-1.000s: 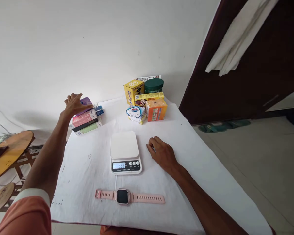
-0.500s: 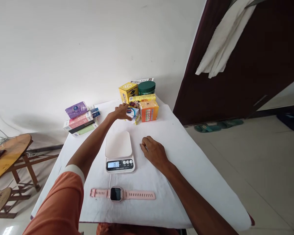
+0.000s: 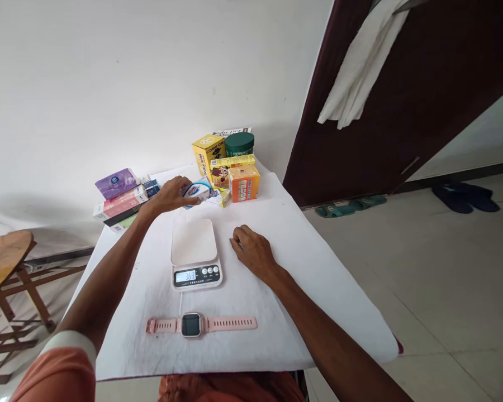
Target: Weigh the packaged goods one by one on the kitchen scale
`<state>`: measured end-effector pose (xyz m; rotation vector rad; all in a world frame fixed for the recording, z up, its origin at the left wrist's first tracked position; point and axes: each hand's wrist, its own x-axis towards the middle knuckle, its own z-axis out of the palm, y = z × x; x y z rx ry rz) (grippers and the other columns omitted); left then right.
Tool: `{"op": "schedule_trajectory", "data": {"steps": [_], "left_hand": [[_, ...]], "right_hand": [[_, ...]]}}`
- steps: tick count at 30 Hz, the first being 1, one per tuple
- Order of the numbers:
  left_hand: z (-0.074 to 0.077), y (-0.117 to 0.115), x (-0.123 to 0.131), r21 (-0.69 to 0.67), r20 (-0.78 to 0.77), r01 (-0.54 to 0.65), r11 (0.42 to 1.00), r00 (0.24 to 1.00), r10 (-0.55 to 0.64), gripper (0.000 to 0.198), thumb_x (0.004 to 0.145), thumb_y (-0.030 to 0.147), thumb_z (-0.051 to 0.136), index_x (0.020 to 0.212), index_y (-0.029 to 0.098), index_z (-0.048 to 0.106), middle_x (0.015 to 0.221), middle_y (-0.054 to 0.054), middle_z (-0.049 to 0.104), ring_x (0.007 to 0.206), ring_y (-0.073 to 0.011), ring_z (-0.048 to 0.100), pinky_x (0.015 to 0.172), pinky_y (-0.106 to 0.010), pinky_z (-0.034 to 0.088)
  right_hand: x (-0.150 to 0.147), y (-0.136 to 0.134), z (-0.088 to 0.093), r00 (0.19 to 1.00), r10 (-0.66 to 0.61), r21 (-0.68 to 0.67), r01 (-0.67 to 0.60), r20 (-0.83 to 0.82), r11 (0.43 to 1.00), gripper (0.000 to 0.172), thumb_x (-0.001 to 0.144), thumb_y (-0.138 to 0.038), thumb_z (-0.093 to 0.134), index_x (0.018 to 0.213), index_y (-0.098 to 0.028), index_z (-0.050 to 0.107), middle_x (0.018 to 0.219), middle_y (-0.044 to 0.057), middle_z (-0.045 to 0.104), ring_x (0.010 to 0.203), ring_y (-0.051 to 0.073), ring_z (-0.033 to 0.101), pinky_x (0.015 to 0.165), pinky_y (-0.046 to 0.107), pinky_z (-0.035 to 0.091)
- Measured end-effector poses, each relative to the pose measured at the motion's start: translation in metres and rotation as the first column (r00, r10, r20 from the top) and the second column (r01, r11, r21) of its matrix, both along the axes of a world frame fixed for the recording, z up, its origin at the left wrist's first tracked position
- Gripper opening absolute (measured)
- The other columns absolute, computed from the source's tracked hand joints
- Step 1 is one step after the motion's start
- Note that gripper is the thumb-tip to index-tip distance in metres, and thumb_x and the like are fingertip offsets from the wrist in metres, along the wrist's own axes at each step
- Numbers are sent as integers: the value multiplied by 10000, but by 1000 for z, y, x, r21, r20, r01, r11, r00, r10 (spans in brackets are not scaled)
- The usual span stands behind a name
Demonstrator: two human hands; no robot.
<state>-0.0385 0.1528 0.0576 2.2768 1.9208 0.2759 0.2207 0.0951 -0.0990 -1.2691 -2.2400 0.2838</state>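
Note:
My left hand (image 3: 170, 196) is closed around a small white and blue packet (image 3: 197, 191), held just beyond the white kitchen scale (image 3: 195, 252). The scale's platform is bare and its display shows digits. My right hand (image 3: 250, 251) rests on the white table cover (image 3: 276, 234) to the right of the scale, fingers curled, and whether anything is in them is hidden. A pink smartwatch (image 3: 197, 324) lies flat in front of the scale, near the table's front edge.
A cluster of boxes, among them a yellow box (image 3: 208, 152), an orange box (image 3: 244, 182) and a green-lidded jar (image 3: 238, 143), stands at the back. A stack of flat boxes (image 3: 119, 204) with a purple tissue pack (image 3: 116, 182) lies at the back left. A dark door (image 3: 402, 100) and sandals (image 3: 347, 205) are to the right.
My left hand left the stack at the back left, reached to the cluster of boxes, took the white and blue packet and drew it back towards the scale. My right hand stayed put.

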Motion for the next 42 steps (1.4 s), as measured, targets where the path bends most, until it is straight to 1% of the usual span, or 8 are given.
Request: {"op": "schedule_trajectory", "data": {"steps": [3,7,15,19,25,30,36,42], "left_hand": [[8,-52,-7,38,-6,44,998,999,-44,540,763,599,749,1124,205,677,1119,-81,696,1011,-281,648,917,-415,505],[-7,-103,-4,3,-22,100,995,995,-100,484,786,590,749,1084,216,685,1058,-87,689,971,-284,653,880,-430,510],[-43,-128,6,-66,-10,50,997,999,-51,527,781,538,796,1175,216,660,1149,-111,680,1088,-328,655,983,-521,486],[-33,-144,-6,59,148,5,998,989,-14,665,796,629,778,1314,246,611,1263,-119,665,1175,-327,644,1021,-522,494],[-11,-177,-32,331,295,-214,919,949,115,384,926,533,686,1207,274,659,1150,-50,722,1068,-248,700,953,-418,556],[-25,-179,-24,308,268,-113,945,963,27,408,925,486,717,1254,258,637,1198,-72,696,1117,-252,672,977,-431,544],[-53,-149,6,72,50,29,997,998,-33,672,863,510,787,1413,213,541,1355,-144,614,1265,-337,560,1099,-539,418],[-61,-141,10,8,-13,16,1000,1000,-16,507,898,514,737,1274,207,591,1225,-123,653,1157,-313,593,1018,-484,443]], "right_hand": [[1,0,1,1000,12,1,-12,-5,1000,139,974,-191,517,852,-221,577,915,49,661,750,177,596,661,302,349],[1,-1,0,1000,18,5,-18,2,1000,141,972,-199,512,848,-220,574,912,48,653,741,177,589,654,301,347],[2,-1,0,999,35,4,-35,-22,999,151,963,-213,526,814,-226,548,876,37,646,719,174,575,656,297,356],[2,0,-1,998,44,-1,-44,-36,999,160,962,-235,520,803,-231,534,864,32,633,692,171,557,643,299,356],[2,0,-2,998,42,6,-42,-44,999,166,961,-241,507,796,-231,521,862,37,630,689,170,555,640,303,357],[3,0,-4,997,52,41,-49,-58,998,181,961,-259,503,783,-231,513,835,31,624,673,165,544,626,298,347],[5,1,-9,993,82,56,-77,-79,995,191,957,-298,516,778,-232,497,829,27,627,681,165,563,622,294,360],[7,4,-13,991,111,124,-101,-74,987,232,970,-347,504,766,-240,480,794,13,612,649,162,562,607,292,374]]}}
